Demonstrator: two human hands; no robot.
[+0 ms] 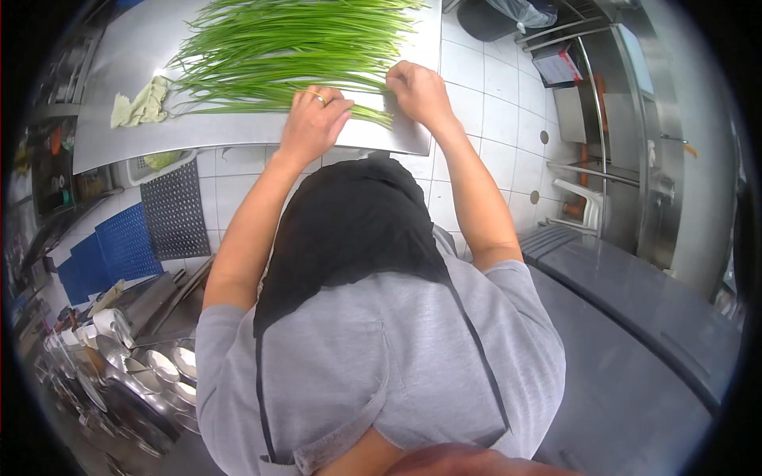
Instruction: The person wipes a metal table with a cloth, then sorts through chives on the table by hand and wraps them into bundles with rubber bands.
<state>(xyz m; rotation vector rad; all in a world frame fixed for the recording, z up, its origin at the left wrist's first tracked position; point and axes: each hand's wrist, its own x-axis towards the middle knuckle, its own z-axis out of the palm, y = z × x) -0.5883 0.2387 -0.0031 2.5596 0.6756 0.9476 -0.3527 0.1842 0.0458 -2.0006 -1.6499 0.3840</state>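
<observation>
Long green stalks (pixel 294 51) lie side by side in a wide layer across the steel table (pixel 214 139). My left hand (pixel 316 115), with a ring on one finger, rests on the stalks nearest the table's front edge, its fingers bent over them. Their pale ends stick out to the right of it. My right hand (pixel 414 86) is at the right end of the layer, beside the stalk tips, with its fingers curled together. What it pinches, if anything, is too small to make out. A crumpled pale cloth (pixel 141 103) lies at the left of the stalks.
Below the table's front edge stands a white basket (pixel 136 170) with something green inside. Dark and blue mats (pixel 131 238) lie on the tiled floor. Metal bowls (pixel 163 365) are at lower left. A black bin (pixel 480 20) and steel racks stand at right.
</observation>
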